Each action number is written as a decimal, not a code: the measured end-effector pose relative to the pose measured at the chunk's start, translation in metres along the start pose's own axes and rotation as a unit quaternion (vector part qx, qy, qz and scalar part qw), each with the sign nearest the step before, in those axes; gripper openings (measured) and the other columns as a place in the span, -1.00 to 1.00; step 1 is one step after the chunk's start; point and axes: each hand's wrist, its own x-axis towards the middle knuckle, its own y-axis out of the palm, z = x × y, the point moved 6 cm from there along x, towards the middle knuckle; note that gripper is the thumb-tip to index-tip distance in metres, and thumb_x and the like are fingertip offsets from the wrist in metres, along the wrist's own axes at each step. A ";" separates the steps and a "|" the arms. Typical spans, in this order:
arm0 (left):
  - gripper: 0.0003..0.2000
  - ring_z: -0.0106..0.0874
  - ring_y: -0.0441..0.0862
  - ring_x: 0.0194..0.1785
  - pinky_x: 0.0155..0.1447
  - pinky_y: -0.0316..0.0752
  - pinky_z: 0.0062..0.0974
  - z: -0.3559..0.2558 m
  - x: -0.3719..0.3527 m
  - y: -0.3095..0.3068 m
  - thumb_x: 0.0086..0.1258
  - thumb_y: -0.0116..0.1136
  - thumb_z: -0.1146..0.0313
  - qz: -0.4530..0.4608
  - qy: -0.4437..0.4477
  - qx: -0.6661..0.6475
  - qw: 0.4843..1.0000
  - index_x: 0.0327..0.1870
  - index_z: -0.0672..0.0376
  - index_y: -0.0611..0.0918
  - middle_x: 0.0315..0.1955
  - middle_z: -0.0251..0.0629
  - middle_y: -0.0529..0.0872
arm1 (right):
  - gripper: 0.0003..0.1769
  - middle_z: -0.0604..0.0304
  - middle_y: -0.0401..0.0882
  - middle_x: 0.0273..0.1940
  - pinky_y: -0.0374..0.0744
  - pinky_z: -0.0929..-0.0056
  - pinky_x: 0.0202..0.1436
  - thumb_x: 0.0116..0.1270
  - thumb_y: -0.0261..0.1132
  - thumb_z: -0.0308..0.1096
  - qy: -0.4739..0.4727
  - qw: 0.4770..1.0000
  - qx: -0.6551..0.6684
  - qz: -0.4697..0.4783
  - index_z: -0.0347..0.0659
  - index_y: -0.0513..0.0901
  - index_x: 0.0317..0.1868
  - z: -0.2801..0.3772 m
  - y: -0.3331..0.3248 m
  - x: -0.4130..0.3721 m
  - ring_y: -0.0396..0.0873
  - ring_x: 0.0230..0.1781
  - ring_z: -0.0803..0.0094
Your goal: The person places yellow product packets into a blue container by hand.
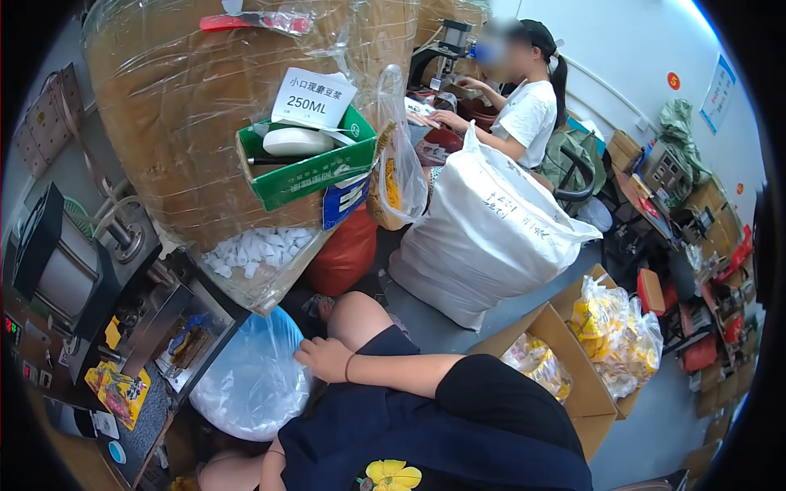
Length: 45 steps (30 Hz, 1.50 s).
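Observation:
My right hand (323, 359), with a dark band on its wrist, rests at the near edge of a round blue tub with a plastic bag (254, 380) in it. Its fingers are curled against the bag's edge, and whitish contents show dimly through the plastic. Only a strip of my left forearm shows at the bottom edge; the left hand is out of sight. Left of the tub stands a press machine (70, 262) over a bench, where a yellow printed pouch (119, 393) lies. Above the tub, small white plastic pieces (258, 250) lie on a cardboard ledge.
A large film-wrapped carton (188, 106) rises ahead, with a green box (315, 182) fixed on it. A full white sack (491, 233) stands on the floor. Beside me are cardboard cartons (585, 393) with yellow printed bags (606, 323). A co-worker (528, 114) sits at another machine.

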 end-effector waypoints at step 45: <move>-0.30 0.03 0.34 0.51 0.55 0.16 0.06 0.054 0.021 -0.283 0.39 0.27 -0.10 -0.359 -0.051 0.316 0.877 0.45 0.13 0.47 0.43 0.09 0.42 | -0.75 0.04 0.65 -0.09 0.61 0.06 -0.04 0.18 0.38 -0.51 -0.091 0.993 -0.077 0.017 -0.11 0.73 -0.10 -0.032 -0.136 0.204 0.63 -0.08 -0.09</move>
